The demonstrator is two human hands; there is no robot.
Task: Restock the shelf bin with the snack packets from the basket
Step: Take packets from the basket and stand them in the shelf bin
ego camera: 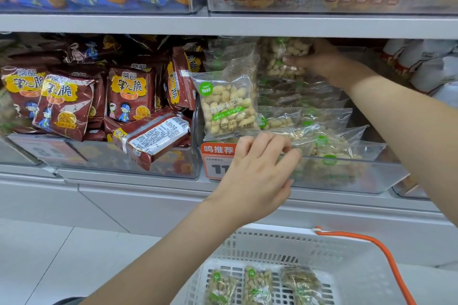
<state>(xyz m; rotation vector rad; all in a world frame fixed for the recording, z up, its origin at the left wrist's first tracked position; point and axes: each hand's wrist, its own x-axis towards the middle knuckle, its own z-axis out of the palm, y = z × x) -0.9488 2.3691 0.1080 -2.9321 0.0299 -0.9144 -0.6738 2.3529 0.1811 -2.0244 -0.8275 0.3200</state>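
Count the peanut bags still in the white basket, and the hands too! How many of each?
Clear peanut packets with green labels in the white plastic basket: 3
Bare hands: 2, left hand and right hand
Total: 5

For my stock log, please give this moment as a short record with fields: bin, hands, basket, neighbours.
bin: clear shelf bin, piled with peanut packets; one upright peanut packet stands at its front left
left hand: fingers curled at the bin's front edge, on a flat packet
right hand: grips a peanut packet high at the back of the bin
basket: white, orange handle, three peanut packets visible inside
neighbours: brown snack packets in the bin to the left
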